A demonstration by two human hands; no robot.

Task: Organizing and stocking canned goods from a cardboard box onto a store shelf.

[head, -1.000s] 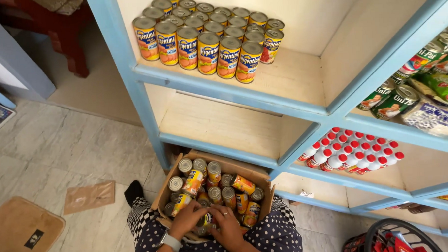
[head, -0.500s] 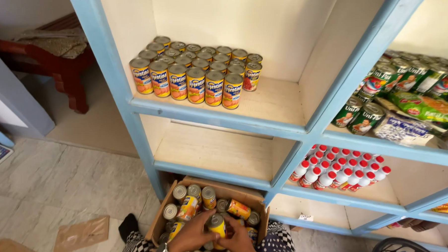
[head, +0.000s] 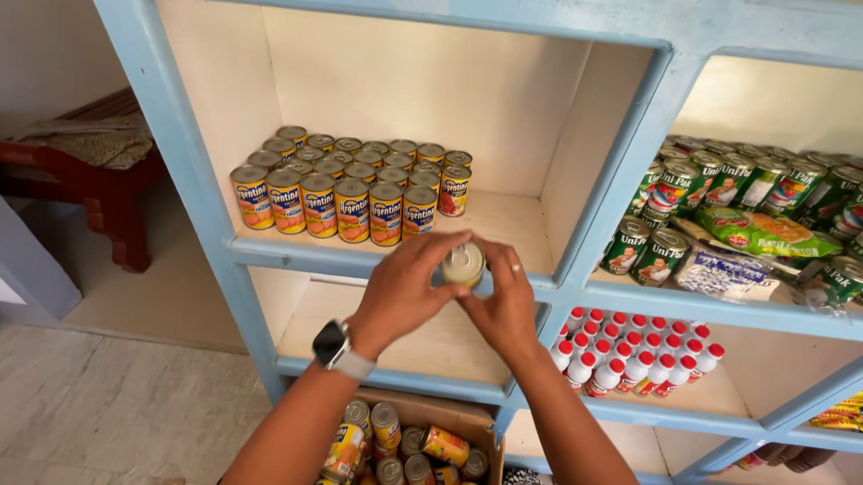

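Head view: left hand (head: 402, 289) and right hand (head: 503, 305) together grip one small round metal can (head: 464, 264), raised toward yellow-labelled cans (head: 353, 190) at 11 o'clock; placing beside them seems next.

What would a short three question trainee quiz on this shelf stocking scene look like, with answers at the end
1. True or false: both hands grip one can in front of the blue shelf unit.
2. Where do the spare cans sit? A) in an open cardboard box on the floor B) on the red bench C) on the top shelf
3. Fill in: the left hand has a ____ on its wrist.

Key:
1. True; the left hand and the right hand both hold it, lid towards the camera.
2. A
3. Watch; the right hand wears a ring.
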